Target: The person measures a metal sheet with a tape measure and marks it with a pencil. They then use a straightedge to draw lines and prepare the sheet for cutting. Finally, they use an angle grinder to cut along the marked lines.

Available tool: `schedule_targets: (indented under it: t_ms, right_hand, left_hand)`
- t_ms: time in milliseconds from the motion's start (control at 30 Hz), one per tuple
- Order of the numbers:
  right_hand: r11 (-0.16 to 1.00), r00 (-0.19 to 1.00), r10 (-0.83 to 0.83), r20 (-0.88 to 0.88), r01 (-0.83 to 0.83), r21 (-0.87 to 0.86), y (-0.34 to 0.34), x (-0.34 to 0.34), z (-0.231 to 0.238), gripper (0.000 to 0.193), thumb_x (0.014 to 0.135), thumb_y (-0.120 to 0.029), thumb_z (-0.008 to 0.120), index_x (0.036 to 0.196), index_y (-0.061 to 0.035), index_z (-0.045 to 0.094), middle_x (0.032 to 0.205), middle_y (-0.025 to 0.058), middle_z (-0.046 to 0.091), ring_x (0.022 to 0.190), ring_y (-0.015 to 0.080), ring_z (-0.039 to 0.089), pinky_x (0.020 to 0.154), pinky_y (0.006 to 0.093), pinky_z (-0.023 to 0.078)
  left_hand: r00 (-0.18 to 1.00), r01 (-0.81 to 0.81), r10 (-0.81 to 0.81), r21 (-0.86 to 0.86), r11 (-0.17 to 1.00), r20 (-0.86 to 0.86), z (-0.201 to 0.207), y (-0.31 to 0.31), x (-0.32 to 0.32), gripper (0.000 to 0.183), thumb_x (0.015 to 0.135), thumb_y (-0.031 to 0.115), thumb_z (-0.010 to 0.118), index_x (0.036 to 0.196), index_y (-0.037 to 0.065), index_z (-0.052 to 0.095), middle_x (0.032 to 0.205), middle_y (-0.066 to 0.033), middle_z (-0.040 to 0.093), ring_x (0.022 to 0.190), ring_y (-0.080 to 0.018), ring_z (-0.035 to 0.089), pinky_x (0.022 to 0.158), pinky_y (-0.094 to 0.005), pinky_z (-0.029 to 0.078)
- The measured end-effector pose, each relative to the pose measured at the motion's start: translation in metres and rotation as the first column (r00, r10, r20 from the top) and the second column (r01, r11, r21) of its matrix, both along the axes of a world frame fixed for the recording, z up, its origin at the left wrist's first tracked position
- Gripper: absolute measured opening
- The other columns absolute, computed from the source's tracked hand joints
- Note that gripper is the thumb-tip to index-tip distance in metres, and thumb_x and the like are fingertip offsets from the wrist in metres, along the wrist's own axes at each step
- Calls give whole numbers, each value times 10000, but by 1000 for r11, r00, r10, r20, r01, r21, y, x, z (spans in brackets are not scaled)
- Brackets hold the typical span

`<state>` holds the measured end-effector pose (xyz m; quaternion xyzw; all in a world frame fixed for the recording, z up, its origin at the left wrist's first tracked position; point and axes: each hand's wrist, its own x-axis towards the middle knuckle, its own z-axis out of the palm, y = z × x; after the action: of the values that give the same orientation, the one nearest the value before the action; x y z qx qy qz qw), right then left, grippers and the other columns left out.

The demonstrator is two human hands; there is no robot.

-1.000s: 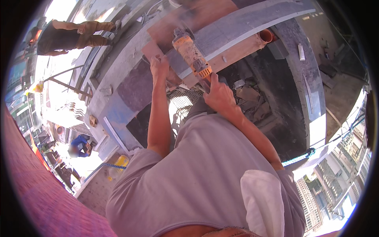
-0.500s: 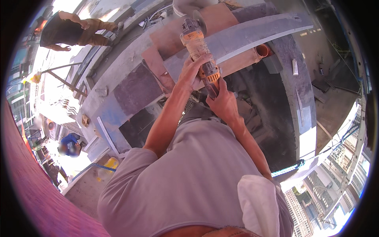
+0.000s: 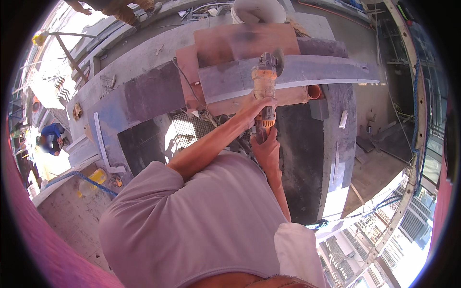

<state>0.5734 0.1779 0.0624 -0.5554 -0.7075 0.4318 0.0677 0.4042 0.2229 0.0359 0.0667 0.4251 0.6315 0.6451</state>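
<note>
Both my hands grip an orange and dark angle grinder (image 3: 264, 87), its body dusty. My left hand (image 3: 254, 108) wraps round the middle of the body. Behind it my right hand (image 3: 266, 146) is closed on the dark rear end. The thin round disc (image 3: 279, 62) is at the far end, over a long grey slab (image 3: 225, 78) with a pale near edge. Whether the disc touches the slab I cannot tell. Beneath the slab lies a reddish-brown board (image 3: 287, 97), and behind it a wider reddish-brown sheet (image 3: 216, 44).
A white bucket (image 3: 235, 13) stands at the far side. An orange pipe end (image 3: 314, 91) shows beside the slab. A metal square (image 3: 102, 139) lies left, near a yellow bottle (image 3: 98, 176). One person in blue (image 3: 52, 136) is far left; another's legs (image 3: 120, 13) show at top left.
My view has swung, so the scene sits differently in the picture. The grinder has turned more upright in view and its disc appears nearer to me over the slab. Both hands keep their grip.
</note>
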Motion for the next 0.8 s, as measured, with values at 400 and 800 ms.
schedule_targets:
  t_ms: [400,800]
  right_hand:
    - [979,975,201,91,-198,-44,2,-60,15,538,924,-212,770,1310,-12,452,916,348,750,900,578,740,803,664,585]
    - [981,981,186,60,-182,-74,6,-68,17,629,906,-199,764,1408,3,444,967,374,752,945,599,733,862,682,576]
  left_hand:
    - [976,-178,158,-133,975,-153,-24,-26,-83,474,1040,366,791,1332,20,650,1104,-71,735,1012,-192,759,877,-362,636]
    - [982,-168,159,-87,982,-99,-34,-25,-95,477,1064,365,770,1366,15,654,1157,-84,746,1024,-196,764,895,-353,632]
